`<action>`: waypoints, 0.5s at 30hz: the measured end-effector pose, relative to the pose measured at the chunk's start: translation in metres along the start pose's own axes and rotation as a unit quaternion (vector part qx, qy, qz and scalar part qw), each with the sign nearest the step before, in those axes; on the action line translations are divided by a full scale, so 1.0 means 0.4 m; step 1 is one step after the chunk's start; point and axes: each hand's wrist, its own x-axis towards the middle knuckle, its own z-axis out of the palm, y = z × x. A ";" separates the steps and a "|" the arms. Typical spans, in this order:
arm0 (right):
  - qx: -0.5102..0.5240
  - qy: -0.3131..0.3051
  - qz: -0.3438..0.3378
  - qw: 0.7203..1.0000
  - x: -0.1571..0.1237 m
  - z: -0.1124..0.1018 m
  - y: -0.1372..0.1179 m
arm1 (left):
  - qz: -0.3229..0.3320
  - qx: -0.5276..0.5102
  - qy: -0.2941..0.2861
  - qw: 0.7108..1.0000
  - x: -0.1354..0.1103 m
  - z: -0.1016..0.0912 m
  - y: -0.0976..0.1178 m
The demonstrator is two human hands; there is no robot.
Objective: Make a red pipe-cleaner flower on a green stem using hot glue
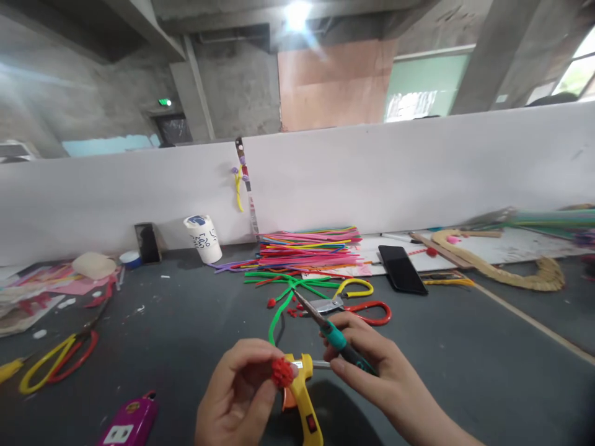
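My left hand (239, 390) pinches a small red fuzzy pompom (282, 372) between thumb and fingers, low in the middle of the view. My right hand (372, 365) is closed round a tool with a teal-and-black handle (341, 342) and a long thin metal tip (309, 307) that points up and left. A yellow glue gun (303, 396) lies on the table just under both hands, its nozzle beside the pompom.
A pile of coloured pipe cleaners (309, 248), green stems (283, 303), red-and-yellow scissors (360, 303), a black phone (402, 268), a paper cup (203, 238), more scissors (58, 356) at left, a pink object (130, 424). A white partition (372, 167) runs behind the grey table (465, 353).
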 end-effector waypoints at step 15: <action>-0.078 -0.055 -0.005 0.995 -0.037 -0.016 0.027 | -0.080 -0.054 -0.052 0.994 0.048 -0.046 -0.021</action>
